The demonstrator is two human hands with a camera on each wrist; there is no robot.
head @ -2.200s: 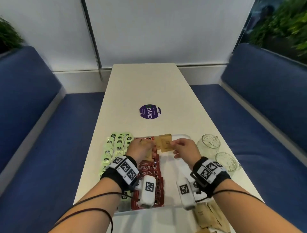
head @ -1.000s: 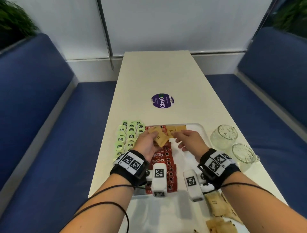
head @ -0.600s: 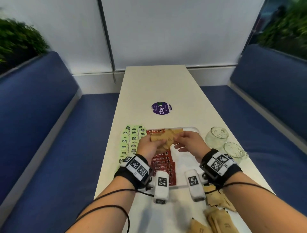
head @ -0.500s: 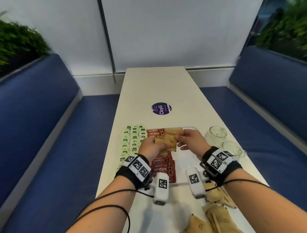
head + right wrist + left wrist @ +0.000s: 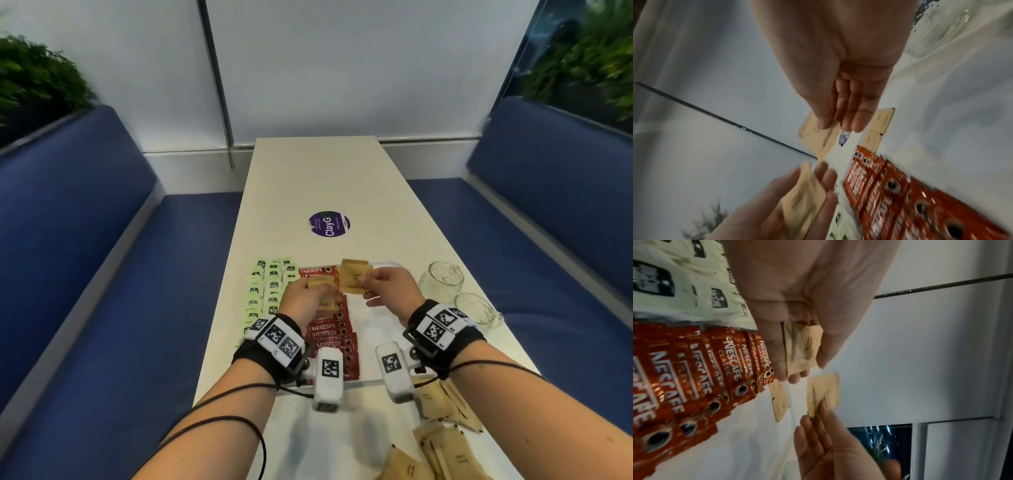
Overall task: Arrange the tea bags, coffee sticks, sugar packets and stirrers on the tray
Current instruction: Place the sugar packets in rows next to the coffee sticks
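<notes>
Since approx. half a sec ago the two hands, then close together at one brown sugar packet, have parted: right hand [image 5: 383,286] now has a single packet [image 5: 352,286] clear of the left hand [image 5: 305,301], which retains its own sugar packets [image 5: 801,347]. Judged: one packet peeled off the supply, ready to lay in the sugar row beside the coffee sticks [image 5: 330,329]. Left hand: fingers and thumb curled round its packets, held above the coffee sticks. Right hand: thumb and forefinger pinch the single packet by its edge, other fingers loose, above far end of tray [image 5: 383,274]. Two packets already lie flat there [image 5: 779,400]. Tea bags [image 5: 270,291] in rows at left. More sugar packets [image 5: 442,404] wait on table, near side. No stirrers seen.
</notes>
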